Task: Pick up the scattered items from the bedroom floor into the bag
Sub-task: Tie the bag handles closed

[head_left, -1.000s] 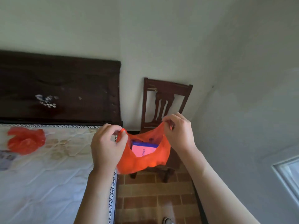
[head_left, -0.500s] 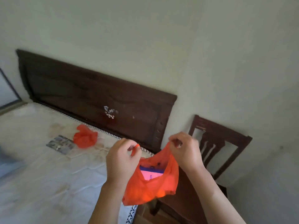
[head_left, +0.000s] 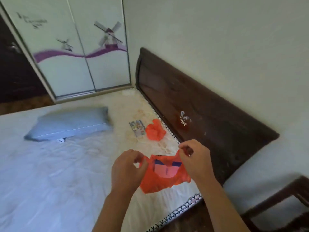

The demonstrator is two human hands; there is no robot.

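An orange plastic bag hangs between the two hands above the near corner of the mattress, held up off its surface. The left hand has its fingers curled and pinches the bag's left upper edge between thumb and fingertips; the right hand likewise pinches the right upper edge, a little higher and nearer the headboard. The bag's mouth is stretched open between the two grips, and the body of the bag sags below and between the hands. Inside it shows a pink flat item with a dark blue band along its top edge; what it is cannot be told. Farther along the mattress, well apart from the hands and just beside the headboard, lies a second crumpled orange bag, and touching its left side a small printed card or packet. A grey-blue pillow lies to the left of these, with a small white object at its near edge. Behind the bed stands a wardrobe with sliding doors printed with windmills, and a dark wooden chair shows at the lower right.
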